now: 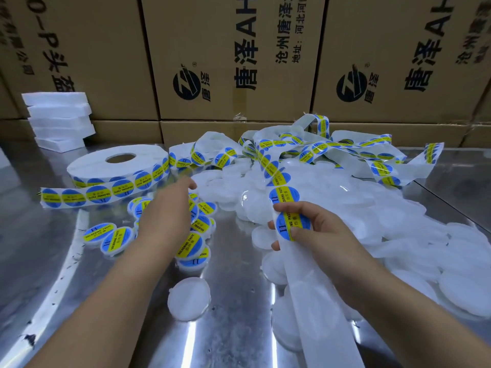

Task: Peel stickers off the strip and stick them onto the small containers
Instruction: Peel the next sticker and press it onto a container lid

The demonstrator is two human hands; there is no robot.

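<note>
Pinching sticker strip (283,195) in right hand (324,235); reaching left hand (164,211), fingers loose, toward unlabelled containers (332,187). Could crease sticker (285,224) if tangled strip snags.

Left arm: bare forearm comes in from the lower left edge and runs up and to the right.
Left wrist: straight, in line with the forearm.
Left hand (167,208): back up, palm down, fingers stretched forward, their tips blurred; nothing seen in its hold.
Right arm: bare forearm comes in from the lower right corner and runs up and to the left.
Right wrist: bent slightly inward.
Right hand (318,229): fingers curled, gripping the strip (305,296); one digit presses on its front, other fingertips (275,245) show past its left edge.
Hands: apart, the left reaching farther forward than the right.
</note>
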